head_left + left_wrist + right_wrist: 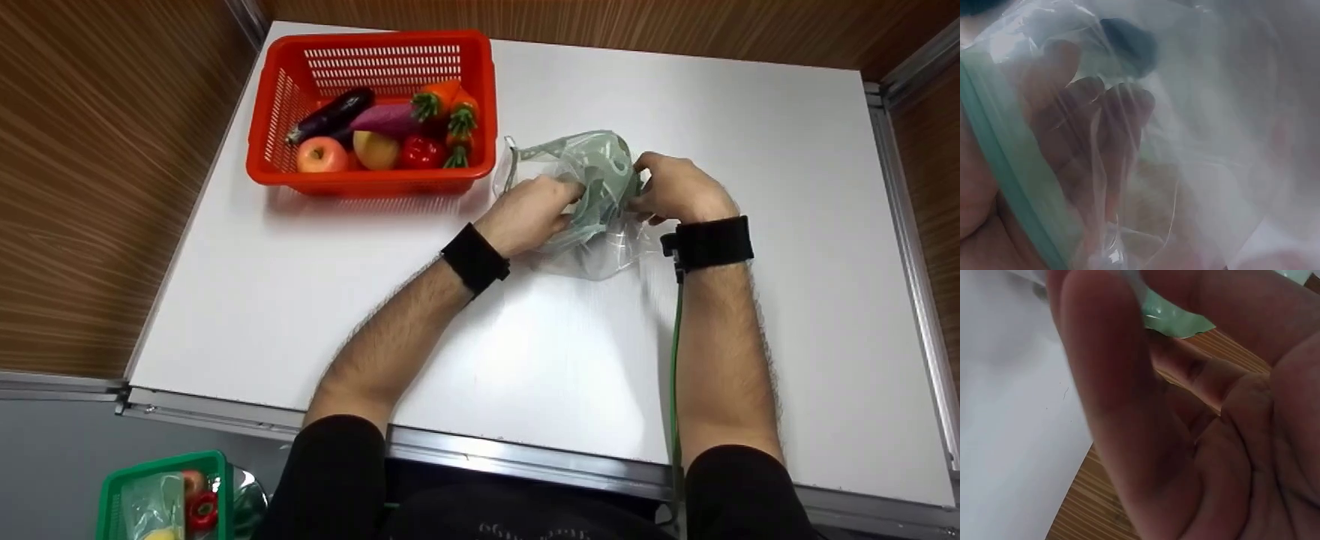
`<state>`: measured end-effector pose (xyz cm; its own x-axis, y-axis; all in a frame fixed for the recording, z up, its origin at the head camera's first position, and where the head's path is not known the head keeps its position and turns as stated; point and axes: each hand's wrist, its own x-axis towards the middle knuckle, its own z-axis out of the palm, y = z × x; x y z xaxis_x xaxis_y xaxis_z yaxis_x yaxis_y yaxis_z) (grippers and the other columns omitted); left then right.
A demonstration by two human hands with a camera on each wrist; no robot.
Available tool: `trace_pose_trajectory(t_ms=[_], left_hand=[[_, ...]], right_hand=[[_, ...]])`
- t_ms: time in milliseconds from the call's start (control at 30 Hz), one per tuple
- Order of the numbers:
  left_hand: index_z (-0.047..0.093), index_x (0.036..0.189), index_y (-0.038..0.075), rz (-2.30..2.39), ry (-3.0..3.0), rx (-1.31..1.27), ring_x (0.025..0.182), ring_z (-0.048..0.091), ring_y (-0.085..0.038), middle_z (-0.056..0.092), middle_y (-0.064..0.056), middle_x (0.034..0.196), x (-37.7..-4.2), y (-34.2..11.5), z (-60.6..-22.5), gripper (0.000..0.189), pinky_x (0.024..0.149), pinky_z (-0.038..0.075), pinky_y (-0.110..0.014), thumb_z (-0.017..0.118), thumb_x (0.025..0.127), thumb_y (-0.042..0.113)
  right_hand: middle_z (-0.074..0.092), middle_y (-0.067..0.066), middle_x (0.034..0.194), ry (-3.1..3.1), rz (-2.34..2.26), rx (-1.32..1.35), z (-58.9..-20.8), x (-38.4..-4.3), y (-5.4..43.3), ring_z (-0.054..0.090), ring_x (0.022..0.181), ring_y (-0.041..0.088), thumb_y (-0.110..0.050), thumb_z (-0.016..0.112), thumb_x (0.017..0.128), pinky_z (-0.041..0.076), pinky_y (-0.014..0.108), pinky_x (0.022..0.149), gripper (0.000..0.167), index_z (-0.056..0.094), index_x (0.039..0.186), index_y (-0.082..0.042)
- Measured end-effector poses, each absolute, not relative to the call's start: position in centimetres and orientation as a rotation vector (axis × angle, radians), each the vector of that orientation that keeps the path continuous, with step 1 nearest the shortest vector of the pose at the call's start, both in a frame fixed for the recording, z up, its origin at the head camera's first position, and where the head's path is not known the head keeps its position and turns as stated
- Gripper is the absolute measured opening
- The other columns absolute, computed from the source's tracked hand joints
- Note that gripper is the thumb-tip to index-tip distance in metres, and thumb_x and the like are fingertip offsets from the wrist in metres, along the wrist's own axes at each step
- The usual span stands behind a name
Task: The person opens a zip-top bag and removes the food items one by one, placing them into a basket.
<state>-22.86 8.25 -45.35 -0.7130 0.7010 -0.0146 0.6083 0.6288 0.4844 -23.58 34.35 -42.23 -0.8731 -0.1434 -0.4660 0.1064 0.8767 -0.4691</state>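
A clear zip bag [596,259] with a green strip along its mouth sits right of the red basket, with a pale green, leafy-looking thing [609,161] in it. My left hand [531,212] holds the bag from the left, fingers bent. Through the film in the left wrist view, the curled fingers [1095,118] show, and the green zip strip [1008,163] crosses the palm. A dark green patch [1129,48] shows beyond the fingertips. At the bag's right side, my right hand [686,187] pinches the plastic with thumb and fingers; its fingertips are partly hidden.
The red basket [484,112] at the back left holds an eggplant [334,114], an apple [322,155], a red pepper [421,152], carrots [461,120] and other produce. Below the table's front left edge stands a green basket [112,499] with more items. Wood-grain panels [570,26] border the table.
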Motion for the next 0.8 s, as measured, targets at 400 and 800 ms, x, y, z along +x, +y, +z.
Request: trace_pose_trajectory(t_ms=[400,800], left_hand=[[0.074,0.127,0.009,0.624,2.657,0.912,0.117,0.083,-0.037,0.083,-0.018,0.132,-22.0,8.8,-46.0,0.018,0.096,0.071,-0.055,0.058,0.120,0.012],[0.083,0.118,0.005,0.542,2.899,0.956,0.107,0.089,-0.034,0.086,-0.016,0.113,-22.3,8.6,-44.3,0.025,0.084,0.075,-0.044,0.062,0.109,-0.005]], right_hand=[[0.084,0.029,0.124,2.516,-0.713,-0.004,-42.4,-23.9,34.2,0.080,0.075,0.010,-0.017,0.073,0.108,0.065,0.029,0.071,0.051,0.059,0.150,0.008],[0.082,0.028,0.139,2.771,-0.726,-0.004,-38.8,-22.0,34.3,0.083,0.117,0.040,-0.049,0.059,0.121,0.061,0.052,0.094,0.061,0.065,0.159,-0.002]])
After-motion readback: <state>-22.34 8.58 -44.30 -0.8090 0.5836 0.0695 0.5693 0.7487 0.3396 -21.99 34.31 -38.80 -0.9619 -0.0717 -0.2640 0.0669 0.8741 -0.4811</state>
